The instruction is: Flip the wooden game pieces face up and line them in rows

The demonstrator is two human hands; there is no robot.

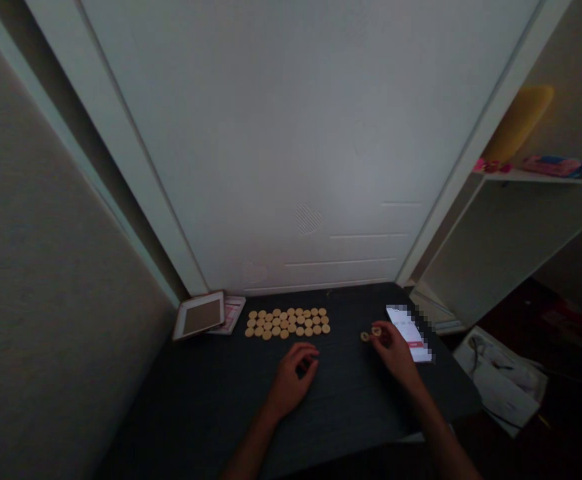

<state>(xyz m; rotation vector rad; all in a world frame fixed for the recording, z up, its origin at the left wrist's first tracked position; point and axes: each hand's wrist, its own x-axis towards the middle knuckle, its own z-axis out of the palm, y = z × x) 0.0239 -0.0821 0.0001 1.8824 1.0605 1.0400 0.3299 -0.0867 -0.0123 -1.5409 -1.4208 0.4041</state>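
Rows of round wooden pieces (pixel 285 325), like Chinese chess pieces with plain faces up, lie on the dark table. My left hand (pixel 293 380) hovers in front of them, fingers loosely curved and a gap before the thumb, with nothing visible in it. To the right, my right hand (pixel 393 350) pinches a round wooden piece (pixel 376 331) with a dark mark on its face. Just left of those fingertips is a second marked piece (pixel 365 337); whether it touches the held one, I cannot tell.
A lit phone (pixel 407 331) lies beyond my right hand. At the table's left back, a shallow framed tray (pixel 201 316) rests partly over a pink-and-white printed item (pixel 233 313). A white panel (pixel 291 167) rises behind the table (pixel 211 400). A white box (pixel 505 380) stands lower right.
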